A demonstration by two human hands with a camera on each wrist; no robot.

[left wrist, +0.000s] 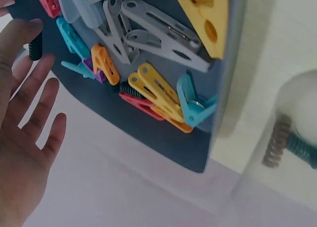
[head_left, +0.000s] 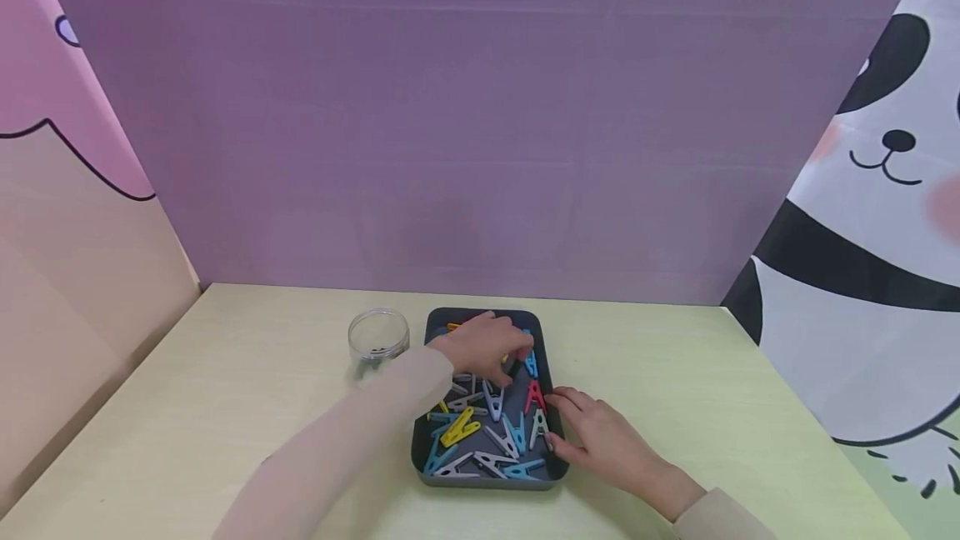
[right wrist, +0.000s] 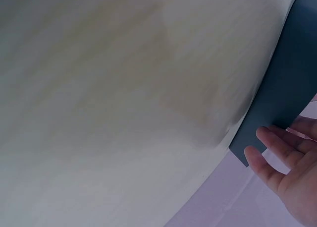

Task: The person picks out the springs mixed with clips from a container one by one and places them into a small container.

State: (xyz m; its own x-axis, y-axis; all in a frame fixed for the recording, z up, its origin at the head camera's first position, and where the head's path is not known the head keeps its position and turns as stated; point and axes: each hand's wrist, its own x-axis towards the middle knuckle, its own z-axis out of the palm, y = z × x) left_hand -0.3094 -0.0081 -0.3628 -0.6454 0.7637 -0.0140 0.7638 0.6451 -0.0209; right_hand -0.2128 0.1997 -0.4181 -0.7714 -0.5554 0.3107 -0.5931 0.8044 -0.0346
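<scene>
My left hand (head_left: 486, 347) is over the far part of a dark grey tray (head_left: 489, 483) of plastic clothespins. In the left wrist view its thumb and forefinger pinch a small dark green coil spring (left wrist: 35, 47); the other fingers spread loosely. At the tray's right side, my right hand (head_left: 611, 444) rests its fingertips on the wall, fingers relaxed. Inside the tray lie a yellow clothespin (head_left: 460, 427), a red clothespin (head_left: 535, 397), and several blue and grey ones. Another dark coil lies among the pins, partly covered by a yellow clothespin (left wrist: 156, 90).
A clear round jar (head_left: 378, 333) stands left of the tray's far end. Seen through it are a brown spring (left wrist: 277, 140) and a dark green spring (left wrist: 303, 150). The pale wooden table (head_left: 262, 382) ends at a purple backdrop (head_left: 465, 132).
</scene>
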